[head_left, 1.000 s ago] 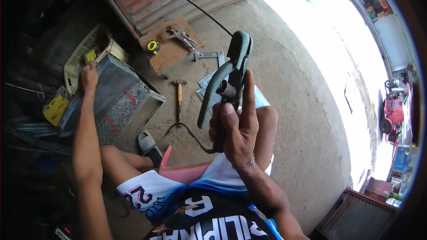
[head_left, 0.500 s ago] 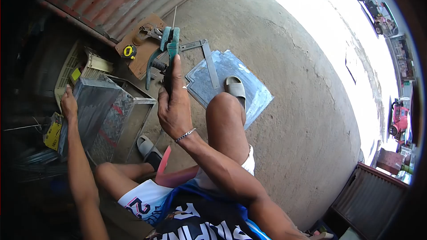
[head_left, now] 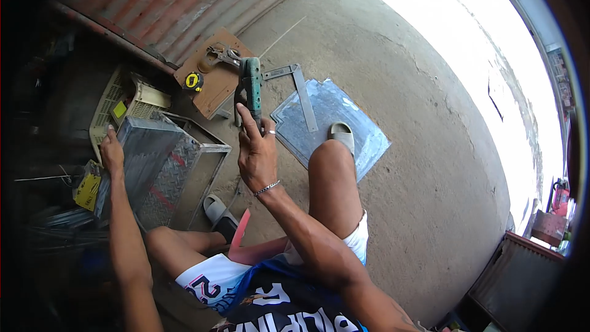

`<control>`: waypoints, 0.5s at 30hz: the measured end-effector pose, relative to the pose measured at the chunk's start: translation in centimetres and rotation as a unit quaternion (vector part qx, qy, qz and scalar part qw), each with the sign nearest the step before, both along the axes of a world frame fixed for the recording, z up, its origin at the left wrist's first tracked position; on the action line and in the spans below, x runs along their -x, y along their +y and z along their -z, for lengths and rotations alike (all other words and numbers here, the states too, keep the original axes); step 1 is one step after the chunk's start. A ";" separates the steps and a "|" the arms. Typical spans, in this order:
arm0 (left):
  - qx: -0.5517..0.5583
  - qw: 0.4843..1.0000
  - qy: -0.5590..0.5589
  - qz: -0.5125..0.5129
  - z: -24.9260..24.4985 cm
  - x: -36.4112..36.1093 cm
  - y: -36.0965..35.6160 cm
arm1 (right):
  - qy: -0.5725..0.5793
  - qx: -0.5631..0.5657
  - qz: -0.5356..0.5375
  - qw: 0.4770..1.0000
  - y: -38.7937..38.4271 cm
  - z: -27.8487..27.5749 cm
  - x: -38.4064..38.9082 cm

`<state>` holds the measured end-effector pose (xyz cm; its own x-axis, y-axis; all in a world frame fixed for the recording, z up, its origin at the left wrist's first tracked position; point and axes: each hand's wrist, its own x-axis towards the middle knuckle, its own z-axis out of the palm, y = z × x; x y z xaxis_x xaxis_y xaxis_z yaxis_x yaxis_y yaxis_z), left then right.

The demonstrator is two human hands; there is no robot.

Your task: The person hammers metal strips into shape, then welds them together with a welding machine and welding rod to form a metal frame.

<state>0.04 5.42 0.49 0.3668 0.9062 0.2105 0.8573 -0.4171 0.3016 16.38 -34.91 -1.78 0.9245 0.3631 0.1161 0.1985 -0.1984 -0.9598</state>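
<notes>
My right hand (head_left: 258, 158), with a ring and a bracelet, is closed round a green and black tool (head_left: 251, 86) held upright, its far end pointing away from me. On the left, my left hand (head_left: 112, 152) rests with its fingers on the upper edge of a grey metal box (head_left: 138, 154). A yellow label (head_left: 88, 190) lies just below that hand. Beyond the tool, a metal square (head_left: 304, 99) lies partly on a blue-grey sheet (head_left: 362, 135), and my sandal (head_left: 341, 132) stands on the sheet.
A wooden board (head_left: 209, 95) by the corrugated wall (head_left: 184, 0) bears a yellow and black tape measure (head_left: 193, 81) and metal pliers (head_left: 227, 55). A cream crate (head_left: 107, 106) stands behind the box. An open metal frame (head_left: 212, 147) is beside it. A thin rod (head_left: 283, 37) lies on the floor.
The tool in my right hand has turned, so its narrow side now faces me and its curved handle is hidden. The whole view has shifted slightly. My left hand stays at the box.
</notes>
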 end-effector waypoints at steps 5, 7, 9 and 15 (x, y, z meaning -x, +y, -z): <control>0.018 0.999 0.017 -0.037 -2.7 -1.4 -4.3 | -0.069 -0.067 -0.093 0.991 2.6 -3.0 0.6; 0.016 0.998 -0.056 0.018 -0.9 -0.5 -2.9 | -0.083 -0.068 -0.110 0.988 4.8 -3.6 0.9; 0.033 0.996 -0.074 0.024 -0.9 -0.6 -2.9 | -0.063 -0.065 -0.122 0.988 7.2 -3.9 1.0; 0.049 0.998 0.000 -0.045 -2.2 -1.7 -4.2 | -0.075 -0.081 -0.142 0.984 8.3 -2.3 2.2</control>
